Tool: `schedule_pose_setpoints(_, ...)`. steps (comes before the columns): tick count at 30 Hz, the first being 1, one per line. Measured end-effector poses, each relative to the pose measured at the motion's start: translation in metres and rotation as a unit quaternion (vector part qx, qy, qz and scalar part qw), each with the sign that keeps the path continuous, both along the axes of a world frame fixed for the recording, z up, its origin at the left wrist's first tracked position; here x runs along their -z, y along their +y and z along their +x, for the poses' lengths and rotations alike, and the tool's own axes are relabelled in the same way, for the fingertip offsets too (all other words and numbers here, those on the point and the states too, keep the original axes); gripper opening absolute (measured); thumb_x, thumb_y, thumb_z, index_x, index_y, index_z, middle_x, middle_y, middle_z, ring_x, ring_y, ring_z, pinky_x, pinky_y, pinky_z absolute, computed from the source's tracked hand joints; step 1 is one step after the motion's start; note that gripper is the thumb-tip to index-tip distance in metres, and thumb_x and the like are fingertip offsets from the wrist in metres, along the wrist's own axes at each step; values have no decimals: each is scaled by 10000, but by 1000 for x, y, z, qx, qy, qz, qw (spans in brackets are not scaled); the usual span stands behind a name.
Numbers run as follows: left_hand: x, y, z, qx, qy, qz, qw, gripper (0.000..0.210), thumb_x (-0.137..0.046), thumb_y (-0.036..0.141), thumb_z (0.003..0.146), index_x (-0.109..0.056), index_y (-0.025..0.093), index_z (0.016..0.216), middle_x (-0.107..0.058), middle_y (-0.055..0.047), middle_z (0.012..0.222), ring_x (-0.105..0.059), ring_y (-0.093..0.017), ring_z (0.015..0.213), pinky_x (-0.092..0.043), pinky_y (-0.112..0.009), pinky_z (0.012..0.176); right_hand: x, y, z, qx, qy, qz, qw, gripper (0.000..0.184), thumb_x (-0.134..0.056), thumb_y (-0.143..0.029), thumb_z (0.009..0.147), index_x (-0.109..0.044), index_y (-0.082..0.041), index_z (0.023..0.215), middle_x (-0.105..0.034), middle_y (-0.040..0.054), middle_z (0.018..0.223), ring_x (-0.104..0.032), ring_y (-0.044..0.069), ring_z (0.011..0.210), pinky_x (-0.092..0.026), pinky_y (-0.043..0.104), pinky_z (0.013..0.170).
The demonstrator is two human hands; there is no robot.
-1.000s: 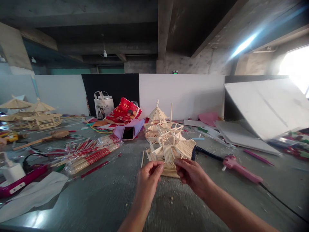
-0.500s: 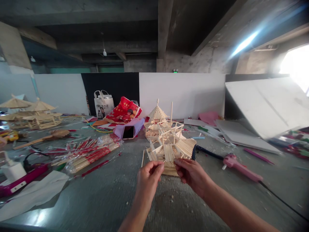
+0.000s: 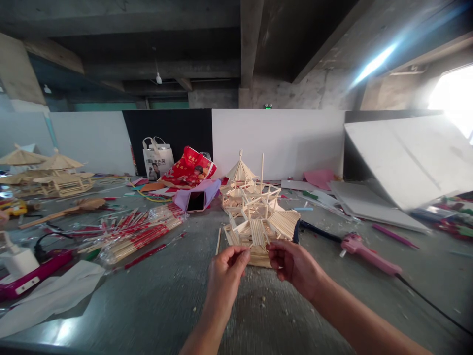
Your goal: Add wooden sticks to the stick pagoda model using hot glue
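Observation:
A pavilion model of thin wooden sticks stands on the grey table in front of me, with a pointed stick roof at its back and an upright stick beside it. My left hand is closed in a pinch at the model's front left edge. Opposite it, my right hand has thumb and forefinger pinched at the front right, other fingers curled. Something pale and thin may show at the fingertips, too small to name. A narrow gap separates the two hands, and they partly cover the model's base.
A pink glue gun lies on the right, its cord trailing off. Bundled red-and-natural sticks lie left, near a purple power strip. A phone leans on purple paper. Another pavilion model stands far left; white boards are right.
My right hand's fingertips have shifted slightly, with the fingers a little looser. My left hand stays nearly in place. The whole view has moved very slightly.

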State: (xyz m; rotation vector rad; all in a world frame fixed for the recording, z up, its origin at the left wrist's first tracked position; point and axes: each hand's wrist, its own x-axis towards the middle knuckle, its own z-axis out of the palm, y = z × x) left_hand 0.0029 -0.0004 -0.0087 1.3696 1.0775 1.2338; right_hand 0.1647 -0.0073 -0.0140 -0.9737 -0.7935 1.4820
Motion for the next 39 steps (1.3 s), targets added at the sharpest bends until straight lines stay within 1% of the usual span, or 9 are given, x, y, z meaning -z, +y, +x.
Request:
schedule_pose_setpoints(2, 0, 0, 0, -2, -1, 2, 1000, 282, -589, 403, 683, -635, 139, 769, -457, 45, 481, -386, -80, 435, -278, -180, 396, -1, -1, -1, 8, -14, 5, 1000, 216, -543, -335, 739, -597, -127, 722, -529, -3, 620, -481, 83, 474, -365, 181, 322)
schedule_pose_setpoints(7, 2, 1, 0, 0, -4, 2, 1000, 286, -593, 406, 677, -631, 138, 767, -518, 24, 540, -397, -78, 434, -282, -183, 390, -2, -1, -5, 24, -57, 11, 998, 312, -579, -411, 734, -611, -102, 758, -572, 46, 679, -517, 105, 488, -416, 208, 344)
schedule_pose_setpoints(10, 4, 2, 0, 3, 0, -3, 1000, 292, -584, 408, 689, -626, 136, 787, -519, 20, 550, -400, -77, 441, -291, -182, 401, -2, 3, -6, 31, -59, 5, 998, 287, -600, -384, 725, -606, -97, 730, -586, 54, 677, -530, 108, 469, -438, 219, 357)
schedule_pose_setpoints(14, 5, 3, 0, 8, 5, 1, 1000, 286, -574, 406, 702, -621, 136, 784, -465, 39, 499, -387, -76, 441, -294, -182, 415, -2, 5, -6, 36, -56, -1, 998, 252, -610, -346, 721, -597, -95, 704, -588, 45, 655, -540, 116, 459, -457, 235, 366)
schedule_pose_setpoints(18, 3, 1, 0, 8, 5, 2, 1000, 280, -569, 398, 707, -621, 136, 788, -454, 42, 498, -377, -73, 441, -282, -178, 409, -5, 3, -7, 25, -45, 4, 999, 255, -601, -349, 730, -602, -94, 721, -597, 47, 677, -558, 129, 488, -481, 255, 387)
schedule_pose_setpoints(23, 4, 0, 0, 8, 4, -1, 1000, 276, -576, 392, 703, -618, 133, 789, -435, 50, 477, -374, -74, 439, -286, -178, 409, -9, 3, -8, 36, -46, -12, 998, 196, -626, -298, 704, -593, -105, 699, -615, 44, 648, -562, 129, 462, -495, 265, 404)
schedule_pose_setpoints(28, 7, 3, 0, 4, 8, 2, 1000, 277, -576, 396, 701, -622, 136, 787, -456, 43, 487, -376, -73, 438, -282, -178, 407, -9, 5, -9, 41, -43, -21, 998, 182, -630, -286, 691, -592, -108, 686, -622, 43, 623, -564, 126, 451, -506, 266, 422)
schedule_pose_setpoints(33, 5, 2, 0, 7, 4, 0, 1000, 281, -579, 401, 697, -626, 137, 785, -458, 46, 481, -374, -71, 432, -280, -174, 401, -10, 6, -10, 41, -37, -26, 998, 194, -635, -293, 682, -594, -103, 674, -630, 57, 615, -570, 127, 453, -511, 259, 432)
schedule_pose_setpoints(39, 5, 0, -1, 0, 5, 0, 1000, 282, -587, 400, 688, -630, 141, 790, -517, 26, 528, -392, -73, 441, -290, -175, 398, -7, 8, -8, 45, -33, -22, 998, 199, -630, -296, 689, -599, -99, 679, -632, 58, 621, -578, 137, 463, -516, 274, 438)
